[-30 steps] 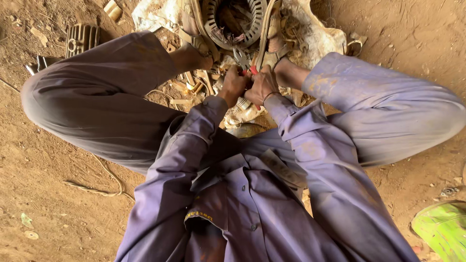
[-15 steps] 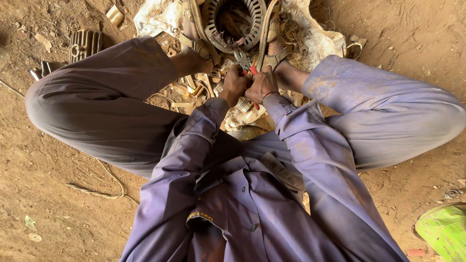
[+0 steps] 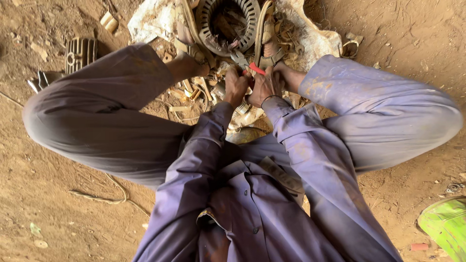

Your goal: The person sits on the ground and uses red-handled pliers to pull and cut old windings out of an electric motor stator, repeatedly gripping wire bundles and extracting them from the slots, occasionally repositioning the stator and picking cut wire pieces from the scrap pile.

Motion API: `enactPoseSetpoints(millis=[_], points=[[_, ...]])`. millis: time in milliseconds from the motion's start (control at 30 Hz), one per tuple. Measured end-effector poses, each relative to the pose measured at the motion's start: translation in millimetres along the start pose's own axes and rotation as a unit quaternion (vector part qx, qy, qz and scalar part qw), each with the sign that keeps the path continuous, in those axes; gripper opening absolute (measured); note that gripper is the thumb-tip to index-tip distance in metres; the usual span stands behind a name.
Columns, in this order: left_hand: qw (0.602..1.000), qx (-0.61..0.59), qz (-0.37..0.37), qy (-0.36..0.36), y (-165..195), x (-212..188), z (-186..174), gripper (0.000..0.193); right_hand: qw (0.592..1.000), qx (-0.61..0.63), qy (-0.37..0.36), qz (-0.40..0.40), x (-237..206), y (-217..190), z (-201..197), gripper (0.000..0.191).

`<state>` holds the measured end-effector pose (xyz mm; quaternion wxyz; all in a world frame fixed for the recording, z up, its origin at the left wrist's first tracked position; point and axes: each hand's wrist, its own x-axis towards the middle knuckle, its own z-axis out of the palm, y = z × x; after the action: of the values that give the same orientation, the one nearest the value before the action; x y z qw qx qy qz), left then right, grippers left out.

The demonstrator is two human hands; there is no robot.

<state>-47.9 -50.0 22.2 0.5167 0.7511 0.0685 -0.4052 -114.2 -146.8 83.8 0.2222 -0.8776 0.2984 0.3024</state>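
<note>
I sit on the ground with knees spread, wearing purple clothes. A round metal motor stator [image 3: 227, 22] with slotted inner teeth lies on a dirty white sack [image 3: 310, 36] between my sandalled feet. Both hands meet just below it. My left hand [image 3: 236, 86] and my right hand [image 3: 264, 86] are closed together around red-handled pliers [image 3: 248, 64], whose jaws point up toward the stator's lower rim. What the left hand's fingers grip underneath is hidden.
A finned metal cylinder [image 3: 80, 53] lies on the dirt at the upper left, with small metal parts [image 3: 41, 80] beside it. Scraps and bits of wire [image 3: 187, 92] litter the sack. A thin wire [image 3: 104, 196] trails on the ground left; a green object [image 3: 444, 225] sits lower right.
The hands stay at the same spot by the stator's rim with the pliers; only slight shifts of hands and camera show.
</note>
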Motion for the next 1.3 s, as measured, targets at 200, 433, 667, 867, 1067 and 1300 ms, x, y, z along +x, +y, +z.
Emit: enactPoseSetpoints(millis=[200,433,667,867,1067,1300], points=[[0.998,0.051,0.03,-0.017,-2,7,-7,0.013,0.999,0.029,0.01,-0.032,-3,-4,-6,0.046],[0.997,-0.034,-0.045,-0.059,0,12,-6,0.009,1.0,-0.01,0.012,-0.013,5,-1,-4,0.075],[0.987,-0.144,-0.061,-0.038,11,-1,-20,0.01,0.996,0.039,-0.062,0.053,-8,-31,-8,0.076],[0.933,-0.29,-0.162,-0.135,23,-3,-23,0.018,0.986,0.07,-0.107,0.105,-16,-54,-37,0.086],[0.77,-0.575,-0.2,-0.193,16,16,-6,0.019,0.987,0.053,-0.107,0.111,-12,-59,-51,0.09],[0.771,-0.579,-0.204,-0.167,10,27,3,0.012,0.987,0.022,-0.13,0.096,-18,-60,-62,0.063]])
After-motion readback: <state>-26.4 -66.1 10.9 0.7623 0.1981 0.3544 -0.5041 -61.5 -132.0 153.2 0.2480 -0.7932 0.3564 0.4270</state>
